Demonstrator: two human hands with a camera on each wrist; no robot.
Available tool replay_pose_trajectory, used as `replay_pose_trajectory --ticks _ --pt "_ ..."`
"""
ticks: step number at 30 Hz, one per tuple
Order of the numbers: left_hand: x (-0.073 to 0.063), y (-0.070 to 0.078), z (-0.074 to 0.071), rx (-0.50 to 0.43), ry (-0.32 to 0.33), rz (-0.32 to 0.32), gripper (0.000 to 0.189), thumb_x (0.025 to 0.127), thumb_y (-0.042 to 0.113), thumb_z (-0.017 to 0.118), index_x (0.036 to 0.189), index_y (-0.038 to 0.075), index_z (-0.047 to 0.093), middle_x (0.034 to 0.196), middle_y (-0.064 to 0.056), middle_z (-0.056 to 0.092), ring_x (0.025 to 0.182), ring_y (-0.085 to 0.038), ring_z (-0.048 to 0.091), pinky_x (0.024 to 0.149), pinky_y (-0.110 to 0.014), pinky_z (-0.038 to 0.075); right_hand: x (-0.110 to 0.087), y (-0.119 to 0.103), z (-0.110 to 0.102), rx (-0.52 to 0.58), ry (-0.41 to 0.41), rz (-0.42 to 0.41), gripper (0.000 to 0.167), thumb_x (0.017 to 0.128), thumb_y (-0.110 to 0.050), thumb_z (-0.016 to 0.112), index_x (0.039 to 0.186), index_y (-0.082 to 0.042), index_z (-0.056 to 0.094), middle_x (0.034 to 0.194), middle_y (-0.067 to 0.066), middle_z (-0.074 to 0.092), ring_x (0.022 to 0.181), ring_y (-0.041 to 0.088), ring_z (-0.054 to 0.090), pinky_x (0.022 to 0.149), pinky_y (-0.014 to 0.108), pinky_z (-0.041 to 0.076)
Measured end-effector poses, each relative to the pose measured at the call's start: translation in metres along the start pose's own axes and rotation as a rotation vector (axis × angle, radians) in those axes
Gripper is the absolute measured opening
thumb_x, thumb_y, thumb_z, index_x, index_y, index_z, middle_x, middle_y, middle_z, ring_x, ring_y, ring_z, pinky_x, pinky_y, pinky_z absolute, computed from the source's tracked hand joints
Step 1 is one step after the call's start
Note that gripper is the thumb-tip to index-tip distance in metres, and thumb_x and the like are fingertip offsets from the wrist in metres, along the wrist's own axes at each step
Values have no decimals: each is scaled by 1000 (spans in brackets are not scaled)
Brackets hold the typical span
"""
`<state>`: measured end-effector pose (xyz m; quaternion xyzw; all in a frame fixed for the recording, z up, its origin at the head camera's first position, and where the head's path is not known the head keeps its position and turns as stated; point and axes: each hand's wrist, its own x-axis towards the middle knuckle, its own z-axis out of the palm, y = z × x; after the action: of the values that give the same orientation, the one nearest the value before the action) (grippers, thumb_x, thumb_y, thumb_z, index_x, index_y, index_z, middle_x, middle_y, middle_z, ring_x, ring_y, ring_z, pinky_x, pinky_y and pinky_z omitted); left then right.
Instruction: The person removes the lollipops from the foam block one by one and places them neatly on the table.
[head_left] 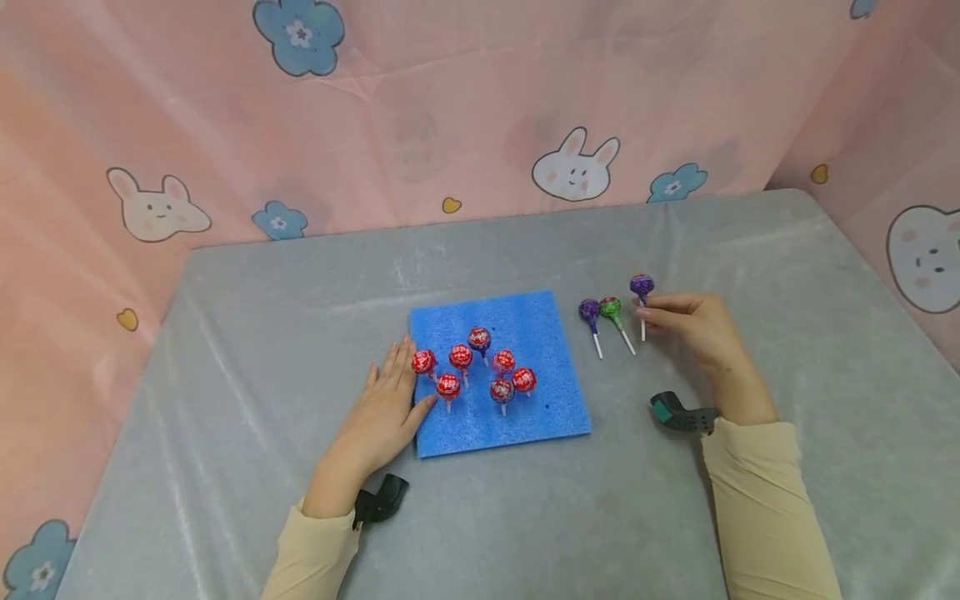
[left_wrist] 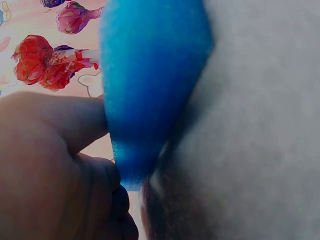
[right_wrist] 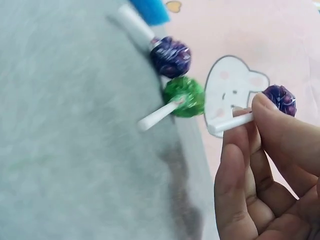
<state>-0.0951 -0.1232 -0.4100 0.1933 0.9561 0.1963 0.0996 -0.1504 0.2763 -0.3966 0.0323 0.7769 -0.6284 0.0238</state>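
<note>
1. Head view evenly bright; pale sheen on the table (head_left: pixel 615 500);
2. Left wrist view: left hand (left_wrist: pixel 55 175) dim; dark shadow beside foam (left_wrist: pixel 150 75); table blurred;
3. Right wrist view pale; green lollipop (right_wrist: pixel 187 102) glints; table soft.

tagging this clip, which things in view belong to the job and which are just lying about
Job:
Blue foam board, touched by the left grip
Seven lollipops standing in it
Purple lollipop in the right grip
Probably the loose purple lollipop and green lollipop

Just there:
Rabbit-print backdrop
Grey tabletop
Black wrist-worn devices
</note>
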Motion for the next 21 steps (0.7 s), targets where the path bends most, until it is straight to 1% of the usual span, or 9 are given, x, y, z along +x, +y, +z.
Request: replay_pose_trajectory --ticks 1,3,4,6,8,12,17,21 --pt "0 0 0 -1 0 0 72 100 38 42 147 -5 10 156 -15 2 143 -30 1 112 -51 6 0 1 -1 -23 7 9 20 85 2 67 82 -16 76 76 -17 68 70 0 63 65 16 52" --pt "0 0 0 -1 1 0 72 100 38 42 147 -5 11 156 -15 2 143 -30 1 112 -51 7 0 3 -1 -60 14 16 11 85 0 67 90 -5 76 76 -18 67 69 -1 63 65 16 52" --pt "0 0 0 -1 0 1 72 100 38 43 147 -5 11 156 -15 2 143 -30 1 112 -51 7 0 3 -1 -84 13 22 11 85 -1 68 94 2 74 76 -18 67 70 -1 62 65 16 52" --pt "0 0 0 -1 -3 -1 71 100 37 43 147 -5 11 156 -15 2 143 -29 1 112 -51 6 0 5 -1 -134 10 30 25 85 -3 68 103 14 66 77 -18 66 70 -3 63 65 16 53" --pt "0 0 0 -4 -5 -2 71 100 37 43 147 -5 11 156 -14 2 143 -29 1 112 -51 6 1 7 0 -156 3 38 34 86 -4 68 107 22 60 79 -15 67 69 -3 63 65 17 53" --pt "1 0 0 -8 -7 -2 71 100 37 43 147 -5 11 156 -15 2 143 -29 0 113 -51 6 2 8 2 -142 -22 49 34 85 0 67 106 25 57 78 -6 68 66 -1 63 63 20 54" --pt "1 -1 1 -12 -2 1 71 100 37 42 148 -5 10 156 -15 2 143 -29 1 113 -51 6 3 8 4 -134 -83 82 33 86 3 64 108 26 54 77 -5 67 66 1 64 63 22 55" --pt "1 0 2 -4 -2 2 72 100 37 43 148 -5 10 156 -15 2 143 -30 1 112 -51 7 2 7 4 -141 -102 110 34 87 3 62 111 26 53 80 -1 68 67 1 64 64 23 55"
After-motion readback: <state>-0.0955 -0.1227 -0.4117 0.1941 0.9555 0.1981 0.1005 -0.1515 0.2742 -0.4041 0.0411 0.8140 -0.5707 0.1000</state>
